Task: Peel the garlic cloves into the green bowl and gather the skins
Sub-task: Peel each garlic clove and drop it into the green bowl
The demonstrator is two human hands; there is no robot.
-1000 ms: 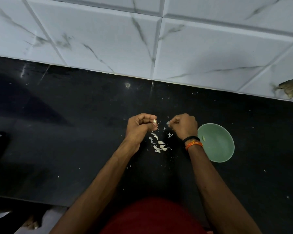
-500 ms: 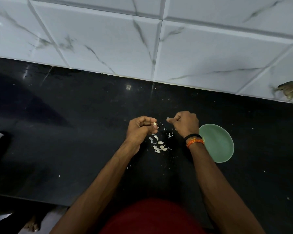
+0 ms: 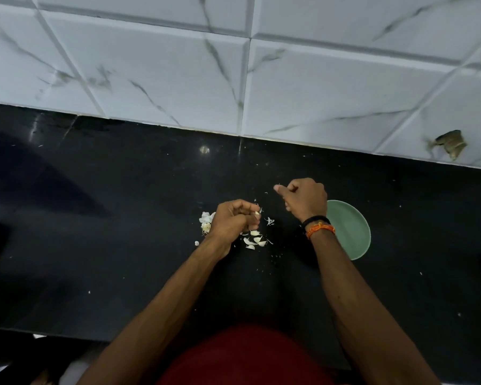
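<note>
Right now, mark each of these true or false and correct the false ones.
1. The left hand pinches a garlic clove. True.
2. The green bowl sits left of both hands. False: it sits on the right, partly behind the right hand and wrist.
3. Loose garlic pieces lie on the black counter between the arms. True.
4. The bowl is heaped with cloves. False: its visible inside looks bare.
5. The right wrist wears an orange thread. True.
</note>
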